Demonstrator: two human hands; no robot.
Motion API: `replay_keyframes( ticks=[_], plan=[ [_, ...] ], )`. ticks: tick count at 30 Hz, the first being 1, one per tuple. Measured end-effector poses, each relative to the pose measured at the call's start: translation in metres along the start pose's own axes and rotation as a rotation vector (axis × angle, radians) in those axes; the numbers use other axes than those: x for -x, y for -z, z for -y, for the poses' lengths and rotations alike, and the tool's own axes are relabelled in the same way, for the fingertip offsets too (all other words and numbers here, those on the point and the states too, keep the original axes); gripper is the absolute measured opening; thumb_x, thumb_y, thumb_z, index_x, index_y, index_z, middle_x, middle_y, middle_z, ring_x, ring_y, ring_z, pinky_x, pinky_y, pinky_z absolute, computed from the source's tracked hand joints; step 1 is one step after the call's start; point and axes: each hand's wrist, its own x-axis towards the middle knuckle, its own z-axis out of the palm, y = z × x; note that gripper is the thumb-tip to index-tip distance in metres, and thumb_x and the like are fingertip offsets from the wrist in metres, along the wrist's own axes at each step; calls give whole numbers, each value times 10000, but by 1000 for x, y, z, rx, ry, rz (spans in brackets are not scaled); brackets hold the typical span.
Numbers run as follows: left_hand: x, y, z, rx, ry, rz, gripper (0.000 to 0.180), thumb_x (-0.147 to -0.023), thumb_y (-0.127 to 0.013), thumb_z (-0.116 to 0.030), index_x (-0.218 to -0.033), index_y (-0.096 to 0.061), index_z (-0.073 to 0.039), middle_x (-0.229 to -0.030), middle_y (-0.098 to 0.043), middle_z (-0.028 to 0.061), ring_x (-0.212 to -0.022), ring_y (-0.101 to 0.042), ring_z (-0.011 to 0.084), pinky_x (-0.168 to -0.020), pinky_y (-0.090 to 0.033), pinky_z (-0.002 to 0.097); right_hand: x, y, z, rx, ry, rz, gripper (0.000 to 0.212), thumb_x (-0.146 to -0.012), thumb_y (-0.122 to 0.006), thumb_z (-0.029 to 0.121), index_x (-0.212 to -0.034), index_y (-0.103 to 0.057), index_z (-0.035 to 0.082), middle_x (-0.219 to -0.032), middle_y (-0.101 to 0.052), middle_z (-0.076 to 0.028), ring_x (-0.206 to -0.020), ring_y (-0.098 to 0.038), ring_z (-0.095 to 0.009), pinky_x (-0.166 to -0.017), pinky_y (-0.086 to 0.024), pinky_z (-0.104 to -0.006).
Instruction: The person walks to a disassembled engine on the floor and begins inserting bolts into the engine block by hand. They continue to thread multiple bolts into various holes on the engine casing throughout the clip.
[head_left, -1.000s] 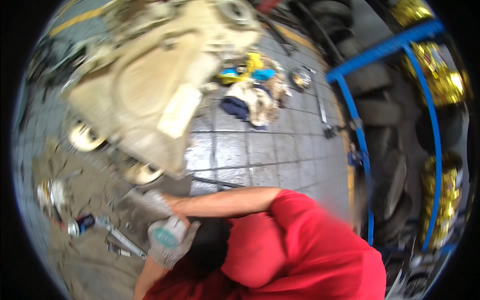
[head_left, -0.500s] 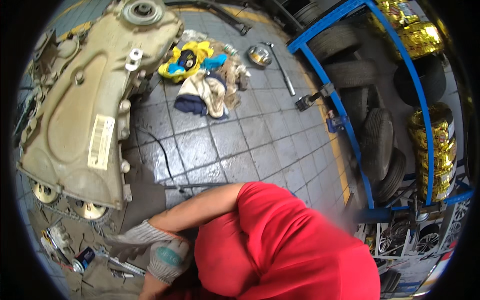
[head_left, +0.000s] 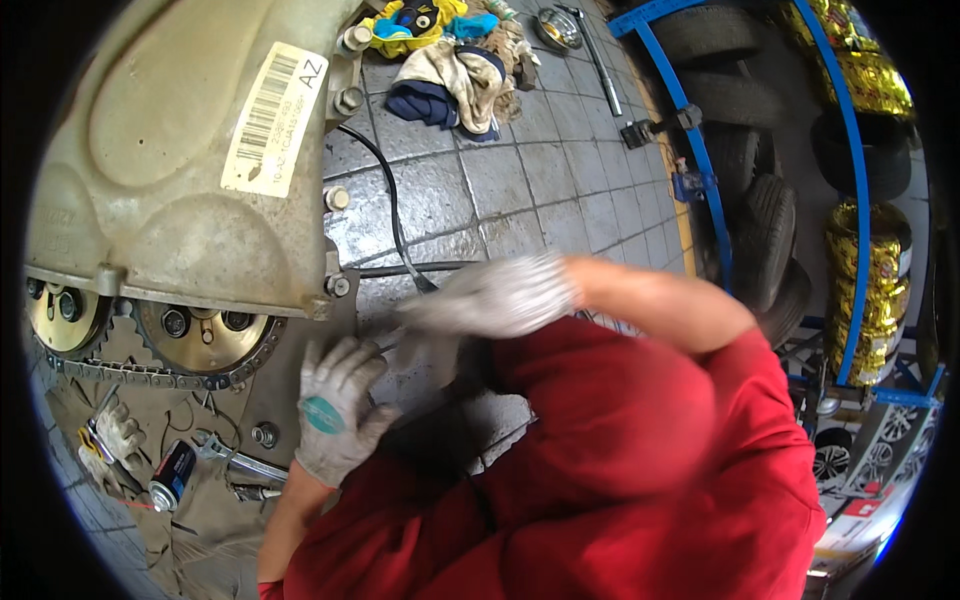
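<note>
My left hand (head_left: 338, 405), in a grey-white work glove with a teal patch, lies palm down with its fingers spread, just below the corner of a metal engine cover (head_left: 170, 235). Nothing shows in its grip. My right hand (head_left: 495, 298), gloved too, reaches in from the right near a black cable (head_left: 392, 200). Motion smears its fingers, so whether it holds anything is unclear. Left of my left hand, two brass-coloured sprockets (head_left: 205, 338) with a chain (head_left: 215, 381) show under the cover. A small metal socket-like piece (head_left: 264, 434) sits nearby.
A spray can (head_left: 174, 470), a wrench (head_left: 245, 460) and spare gloves (head_left: 121, 432) lie at lower left. Dirty rags (head_left: 450, 85) and a metal bowl (head_left: 556, 30) are on the tiled floor. At right, a blue rack (head_left: 712, 215) holds tyres (head_left: 768, 235).
My hands were together at lower left; now they are apart, my right hand swung up and right. The view has shifted, so the engine cover looks larger and nearer.
</note>
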Motion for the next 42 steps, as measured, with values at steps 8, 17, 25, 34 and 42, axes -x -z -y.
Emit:
replay_keyframes(
  ticks=[8, 17, 25, 34, 42],
  plan=[
    [-13, 38, 6, 207, 277, 139, 454, -1008, -673, -458, -1183, -693, -41, -1183, -709, 210, -1065, -685, 418, -908, -556, 493, 158, 108, -50, -627, 98, -733, 901, -1032, -423, 766, -1380, -645, -35, -1147, -765, -185, -1036, -742, -311, -1012, -564, -472],
    [-49, 59, -15, -395, 390, 584, 534, -1002, -606, -581, -833, -728, -91, -767, -724, 190, -790, -721, 410, -816, -520, 616, 331, 188, -361, -453, -335, -1735, 699, -994, -714, 483, -1488, -565, 12, -1182, -738, -136, -801, -667, -176, -683, -554, -328],
    [-47, 81, -28, -570, 512, 885, 479, -968, -591, -602, -1080, -805, -188, -930, -779, 143, -857, -740, 386, -795, -570, 500, 269, 328, -480, -50, -486, -2156, 957, -902, -802, 487, -1626, -389, 17, -1541, -572, -246, -1400, -573, -378, -1176, -424, -408],
    [-168, 45, -118, -344, 581, 1211, 596, -979, -579, -667, -1273, -745, -176, -1036, -784, 179, -967, -756, 379, -899, -593, 464, 308, 455, -594, -594, 267, -2266, 592, -955, -808, 203, -1452, -533, 37, -1310, -675, -90, -1014, -670, -214, -882, -580, -369],
    [-237, 12, -147, 41, 553, 934, 534, -1001, -644, -575, -1283, -723, -128, -1049, -780, 165, -973, -763, 365, -836, -614, 459, 306, 488, -588, -433, 80, -2320, 582, -948, -813, 293, -1407, -614, -3, -1291, -716, -128, -983, -702, -246, -824, -597, -394]
  ],
)
